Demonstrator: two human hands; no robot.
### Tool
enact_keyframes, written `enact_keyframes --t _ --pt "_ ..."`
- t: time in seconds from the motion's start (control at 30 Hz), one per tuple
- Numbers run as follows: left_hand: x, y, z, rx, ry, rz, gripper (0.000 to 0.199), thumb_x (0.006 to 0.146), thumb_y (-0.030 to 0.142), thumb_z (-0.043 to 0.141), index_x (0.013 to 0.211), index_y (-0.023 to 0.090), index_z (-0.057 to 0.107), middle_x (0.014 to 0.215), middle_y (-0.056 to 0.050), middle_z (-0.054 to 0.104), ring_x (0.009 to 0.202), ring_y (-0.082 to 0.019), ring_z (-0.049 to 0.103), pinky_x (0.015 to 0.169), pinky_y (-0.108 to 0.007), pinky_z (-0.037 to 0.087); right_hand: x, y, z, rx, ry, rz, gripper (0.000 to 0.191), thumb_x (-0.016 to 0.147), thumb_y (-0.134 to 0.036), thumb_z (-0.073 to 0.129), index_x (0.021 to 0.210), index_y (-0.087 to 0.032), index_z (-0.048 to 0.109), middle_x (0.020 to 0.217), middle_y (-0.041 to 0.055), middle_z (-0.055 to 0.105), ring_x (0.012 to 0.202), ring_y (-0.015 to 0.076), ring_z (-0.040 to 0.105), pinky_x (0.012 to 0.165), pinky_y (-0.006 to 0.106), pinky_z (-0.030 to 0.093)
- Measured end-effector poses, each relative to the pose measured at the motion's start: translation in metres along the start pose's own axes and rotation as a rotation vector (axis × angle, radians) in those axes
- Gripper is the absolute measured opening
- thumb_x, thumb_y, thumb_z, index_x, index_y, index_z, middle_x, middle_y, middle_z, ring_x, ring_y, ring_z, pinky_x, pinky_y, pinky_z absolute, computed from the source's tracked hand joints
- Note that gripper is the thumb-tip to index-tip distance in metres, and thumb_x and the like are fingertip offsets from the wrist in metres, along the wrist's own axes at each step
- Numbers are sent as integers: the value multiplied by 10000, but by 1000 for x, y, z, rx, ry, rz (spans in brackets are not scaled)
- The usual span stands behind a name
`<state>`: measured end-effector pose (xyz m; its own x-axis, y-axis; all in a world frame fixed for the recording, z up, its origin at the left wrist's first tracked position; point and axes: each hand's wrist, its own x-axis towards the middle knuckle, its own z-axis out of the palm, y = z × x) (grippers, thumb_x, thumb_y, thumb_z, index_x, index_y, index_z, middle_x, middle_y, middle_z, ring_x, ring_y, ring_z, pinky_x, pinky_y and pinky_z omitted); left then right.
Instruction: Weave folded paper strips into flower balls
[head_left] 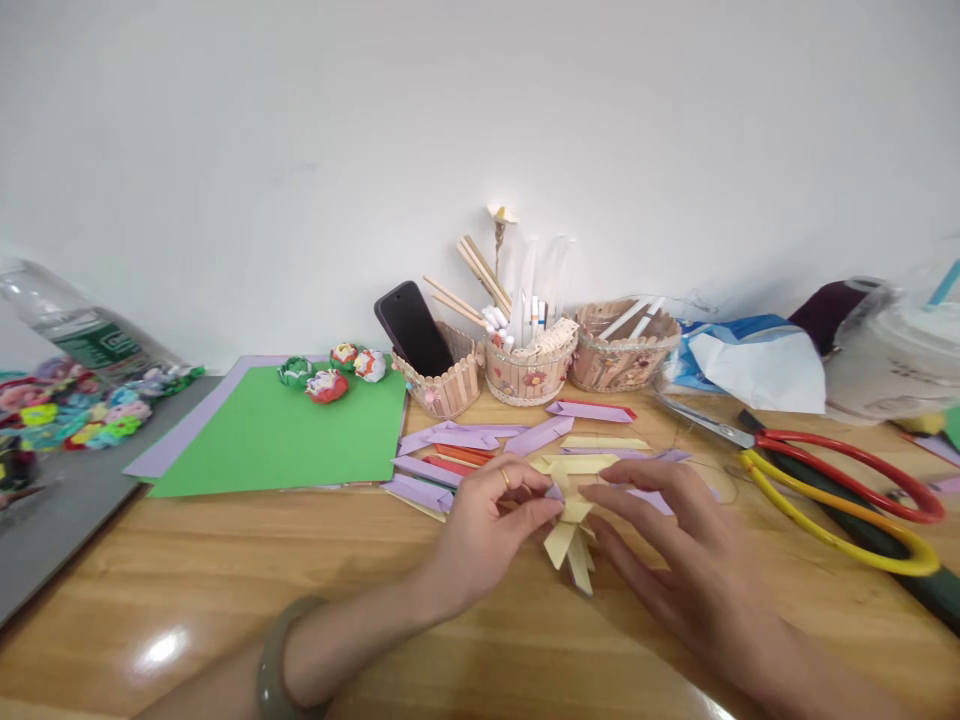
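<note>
A folded pale-yellow paper piece [571,512] with pointed strip ends hangs between my hands above the wooden table. My left hand [491,530], with a ring on one finger, is closed in a pinch on its left side, where a small lilac bit shows. The fingers of my right hand [679,540] curve round the right edge of the yellow piece, thumb and fingertips touching it. Folded lilac paper strips [536,435] lie just behind my hands, with red strips [459,457] and yellow strips [606,443] among them.
Scissors [757,440] with red and yellow handles lie at right, near a lidded cup [881,350]. Wooden-stick baskets [531,378] stand along the wall, one holding a phone [415,330]. Paper flowers [328,386] rest on a green sheet [277,440]. A bottle [97,335] lies at left.
</note>
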<state>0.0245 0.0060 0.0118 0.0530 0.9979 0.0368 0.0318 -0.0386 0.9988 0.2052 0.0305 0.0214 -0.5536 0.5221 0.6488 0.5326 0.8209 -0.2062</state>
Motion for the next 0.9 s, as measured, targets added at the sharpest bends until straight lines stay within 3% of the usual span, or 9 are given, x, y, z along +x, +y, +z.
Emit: enact_keyframes --t 0.1,0.17,0.23,0.3,0.57,0.9 --pt "-7 3 0 159 82 201 63 787 220 564 796 167 598 831 -30 538 706 -108 547 560 -204 456 2 -8 -4 214 -57 128 237 851 -158 464 1081 -213 479 770 27 599 678 135 593 583 242 513" --pt "-11 4 0 278 75 376 61 793 170 542 828 169 592 817 -31 528 692 -100 546 536 -185 459 3 -14 -6 325 -99 180 270 855 -191 469 1121 -228 445 703 -12 601 597 110 588 530 201 506" --pt "-14 4 1 385 61 533 88 785 128 529 840 168 583 800 -33 523 672 -98 541 545 -188 472 2 -17 -6 344 -93 189 300 836 -208 512 1128 -235 447 698 -19 613 579 106 596 528 195 508" --pt "-15 3 2 448 65 588 94 790 126 516 845 173 575 792 -35 525 659 -100 545 564 -202 484 0 -18 -4 321 -78 163 294 825 -183 528 1109 -236 472 701 -17 620 578 106 602 535 196 506" --pt "-14 -1 1 476 76 555 105 840 160 470 890 180 560 818 -46 544 679 -113 552 575 -216 470 -3 -14 2 222 -45 86 185 834 -127 497 979 -228 551 728 6 659 607 115 631 537 204 502" --pt "-13 -2 3 326 42 371 63 851 188 471 844 180 533 834 -41 517 760 -132 513 639 -236 434 4 -19 -3 291 -56 202 101 822 -139 494 833 -209 566 633 -12 660 533 103 627 494 181 501"
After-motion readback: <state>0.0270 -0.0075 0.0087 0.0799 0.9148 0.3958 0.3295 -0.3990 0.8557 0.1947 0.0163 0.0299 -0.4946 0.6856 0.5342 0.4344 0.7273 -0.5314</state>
